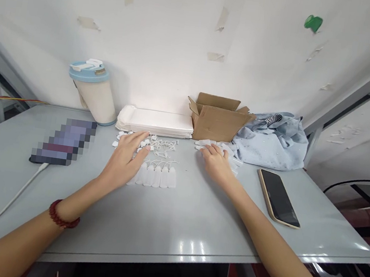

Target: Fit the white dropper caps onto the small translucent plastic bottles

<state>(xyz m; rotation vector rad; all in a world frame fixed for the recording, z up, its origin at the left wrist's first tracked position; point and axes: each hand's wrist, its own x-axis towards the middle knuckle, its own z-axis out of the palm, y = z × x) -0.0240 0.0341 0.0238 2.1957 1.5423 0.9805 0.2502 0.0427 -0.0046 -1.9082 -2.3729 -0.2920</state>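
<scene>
My left hand [126,157] reaches over a loose heap of white cords with small white end pieces [163,144]; its fingers are stretched and the thumb stands apart. Just below, several translucent white tag-shaped pieces [156,176] lie side by side in a row, white strings at their tops; the hand covers part of the row's left end. On the right, my right hand [217,163] rests with slightly bent, parted fingers on a pile of small clear plastic pieces [234,164]. Nothing gripped shows in it, though its fingertips partly hide the pile.
Behind the hands are a stack of white envelope-like packets [159,123], an open cardboard box [219,124] and light blue cloth [274,142]. A cup with a blue lid [95,94] and a charging phone [63,142] stand left; another phone [279,198] lies right on the grey table [165,227].
</scene>
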